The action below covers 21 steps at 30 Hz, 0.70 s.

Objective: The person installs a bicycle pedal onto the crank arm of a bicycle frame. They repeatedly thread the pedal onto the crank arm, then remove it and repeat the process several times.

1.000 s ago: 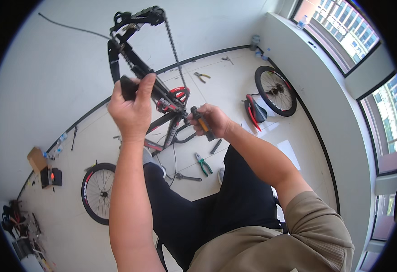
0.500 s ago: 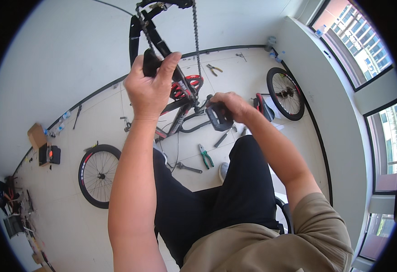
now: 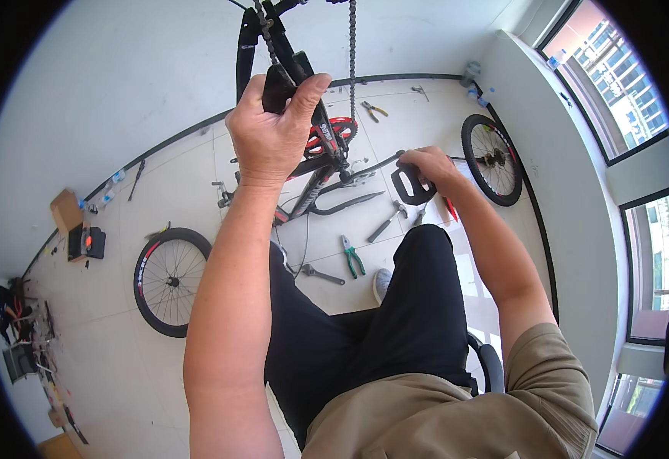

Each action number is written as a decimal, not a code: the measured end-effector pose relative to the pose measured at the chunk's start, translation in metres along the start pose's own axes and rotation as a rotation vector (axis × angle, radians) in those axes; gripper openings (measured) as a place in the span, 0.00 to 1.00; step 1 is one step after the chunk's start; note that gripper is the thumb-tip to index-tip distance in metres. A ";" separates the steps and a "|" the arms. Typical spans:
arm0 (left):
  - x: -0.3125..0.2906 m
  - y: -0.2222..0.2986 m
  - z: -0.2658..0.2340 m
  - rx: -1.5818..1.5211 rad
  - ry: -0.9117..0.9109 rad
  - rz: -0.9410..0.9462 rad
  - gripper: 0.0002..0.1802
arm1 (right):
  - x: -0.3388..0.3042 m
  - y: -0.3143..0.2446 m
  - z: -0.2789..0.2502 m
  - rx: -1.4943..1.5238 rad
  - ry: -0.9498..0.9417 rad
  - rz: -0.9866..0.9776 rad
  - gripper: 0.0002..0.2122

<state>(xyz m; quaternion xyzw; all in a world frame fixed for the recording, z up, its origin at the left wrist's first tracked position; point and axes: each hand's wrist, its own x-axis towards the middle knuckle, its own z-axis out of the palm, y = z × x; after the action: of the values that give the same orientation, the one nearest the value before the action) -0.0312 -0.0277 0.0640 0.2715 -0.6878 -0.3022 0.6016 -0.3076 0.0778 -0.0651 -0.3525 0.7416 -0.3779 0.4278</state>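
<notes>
Gripping a black part with the left hand [image 3: 273,141] and a pedal [image 3: 407,186] with the right hand [image 3: 432,165], before a bicycle frame [image 3: 309,194].
Pale floor tiles [image 3: 132,264] meet a white wall [image 3: 143,84], windows [image 3: 602,84] at right; the frame's top is cut off, the left forearm [image 3: 235,306] covers some of a wheel [image 3: 172,281], and the black part, half hidden by fingers, is unclear.

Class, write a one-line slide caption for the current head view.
Right hand on a bicycle pedal, left hand gripping a black part, green-handled pliers on the floor.
</notes>
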 end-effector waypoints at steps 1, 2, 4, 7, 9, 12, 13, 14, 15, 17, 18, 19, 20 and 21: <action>0.000 0.000 0.001 -0.010 0.001 0.003 0.20 | -0.002 -0.002 -0.004 0.086 -0.070 0.084 0.14; 0.000 0.000 0.001 -0.021 0.002 0.006 0.20 | -0.001 0.002 -0.004 0.236 -0.164 0.124 0.14; 0.001 0.000 0.001 -0.035 -0.003 0.002 0.20 | 0.000 0.005 0.002 0.534 -0.357 0.202 0.16; 0.001 0.002 0.003 -0.052 -0.006 -0.009 0.20 | 0.001 0.009 0.018 0.747 -0.529 0.216 0.16; 0.001 0.002 0.003 -0.047 -0.002 0.002 0.20 | 0.003 0.014 0.035 0.924 -0.593 0.219 0.17; 0.002 0.002 0.003 -0.018 -0.015 -0.005 0.21 | 0.002 0.021 0.060 1.249 -0.764 0.228 0.17; 0.002 0.001 0.001 -0.003 -0.005 -0.007 0.21 | 0.000 0.020 0.071 1.305 -0.790 0.212 0.17; 0.002 0.000 0.001 0.005 0.001 0.005 0.21 | -0.003 0.018 0.081 1.361 -0.814 0.196 0.16; 0.002 -0.002 0.000 0.013 0.007 0.017 0.21 | -0.005 0.015 0.089 1.375 -0.817 0.159 0.14; 0.002 0.000 0.001 -0.012 -0.003 0.010 0.22 | -0.007 0.009 0.093 1.288 -0.746 0.144 0.13; 0.002 0.001 0.002 -0.018 -0.010 0.006 0.22 | -0.005 0.007 0.093 1.209 -0.738 0.130 0.14; 0.002 0.000 0.001 -0.018 -0.012 0.001 0.22 | -0.008 0.000 0.093 1.113 -0.680 0.131 0.14; 0.002 -0.001 0.000 -0.018 -0.014 -0.004 0.22 | -0.012 -0.008 0.093 1.016 -0.624 0.130 0.14; 0.002 -0.004 -0.002 -0.003 -0.009 -0.003 0.22 | -0.015 -0.014 0.093 0.920 -0.568 0.128 0.15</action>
<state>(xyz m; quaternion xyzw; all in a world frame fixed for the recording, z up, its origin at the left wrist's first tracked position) -0.0290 -0.0321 0.0623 0.2702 -0.6895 -0.3055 0.5985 -0.2152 0.0597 -0.0806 -0.1711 0.3749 -0.5265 0.7436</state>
